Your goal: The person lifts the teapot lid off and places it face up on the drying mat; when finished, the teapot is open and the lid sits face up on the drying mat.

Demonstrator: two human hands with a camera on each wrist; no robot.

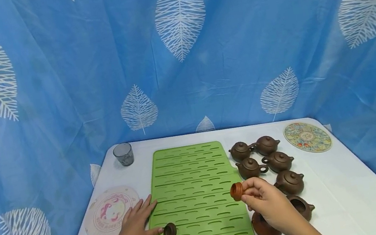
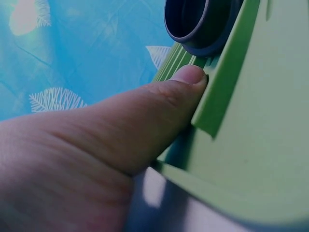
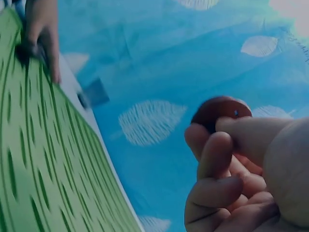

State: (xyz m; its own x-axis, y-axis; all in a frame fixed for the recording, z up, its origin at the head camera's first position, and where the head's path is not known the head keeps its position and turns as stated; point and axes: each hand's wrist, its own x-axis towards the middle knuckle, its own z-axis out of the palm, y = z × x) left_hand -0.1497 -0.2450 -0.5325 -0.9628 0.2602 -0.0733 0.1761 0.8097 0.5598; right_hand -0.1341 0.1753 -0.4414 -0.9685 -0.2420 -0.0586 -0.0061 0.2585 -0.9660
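Observation:
My right hand (image 1: 268, 202) pinches a reddish-brown teapot lid (image 1: 236, 191) between thumb and fingers, raised by the right edge of a green slotted mat (image 1: 201, 226). In the right wrist view the lid (image 3: 222, 108) shows a small hole. A dark brown teapot lid (image 1: 169, 232) stands tilted on its side at the mat's left. Spread and flat, my left hand (image 1: 134, 230) rests along the mat's left edge, its thumb tip beside the dark lid. The left wrist view shows the thumb (image 2: 159, 104) on the mat's edge, just short of that lid (image 2: 203, 24).
Several lidded dark brown teapots (image 1: 290, 182) stand right of the mat. Nearer are a lidless dark teapot (image 1: 306, 208) and a reddish-brown pot (image 1: 264, 230), partly behind my right hand. A grey glass (image 1: 124, 154), a pink-patterned round mat (image 1: 97, 221) and a floral round mat (image 1: 307, 137) are also there.

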